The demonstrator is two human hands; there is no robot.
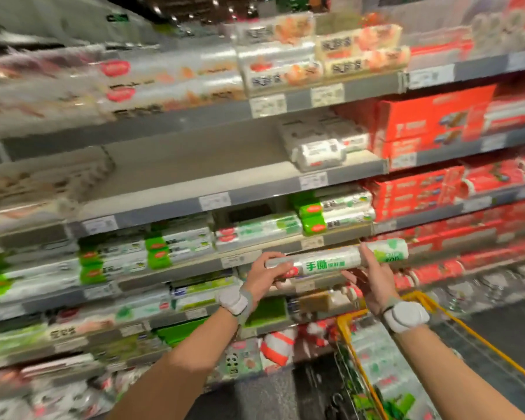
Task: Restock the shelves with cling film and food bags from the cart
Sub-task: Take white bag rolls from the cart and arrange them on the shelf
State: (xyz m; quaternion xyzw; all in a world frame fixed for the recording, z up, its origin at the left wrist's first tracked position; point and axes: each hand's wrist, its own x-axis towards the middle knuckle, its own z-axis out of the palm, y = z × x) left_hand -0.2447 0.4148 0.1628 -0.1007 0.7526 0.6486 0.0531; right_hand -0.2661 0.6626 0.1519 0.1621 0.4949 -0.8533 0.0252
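You've got one roll (337, 262) gripped at each end by your left hand (265, 275) and right hand (373, 280), not shelved yet, with more in the cart (376, 359) and a big shelf (194, 165) gap.

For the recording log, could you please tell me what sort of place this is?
Most likely a supermarket aisle: tiered shelves with price labels along their edges, rows of red boxes, and a yellow-framed cart at lower right.
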